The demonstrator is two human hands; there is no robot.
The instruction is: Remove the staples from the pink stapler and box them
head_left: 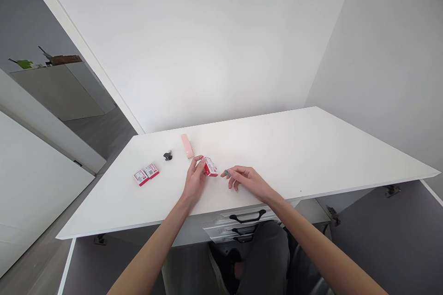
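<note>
My left hand (194, 180) is closed on a small red and white box (211, 167), gripping its left side just above the white tabletop. To the right of the box, my right hand (252, 181) pinches a small grey piece (227, 172) between thumb and forefinger. What kind of piece it is cannot be made out. A gap separates it from the box. Behind my left hand lies a long pink flat case (187, 145). Two similar red and white boxes, a left one (141, 177) and a right one (151, 170), lie side by side at the left.
A small black object (168, 155) lies between the pink case and the pair of boxes. Below the white tabletop (294, 147) are drawers with black handles (248, 216). Cabinet doors stand open on both sides of my legs. A wall rises behind the table.
</note>
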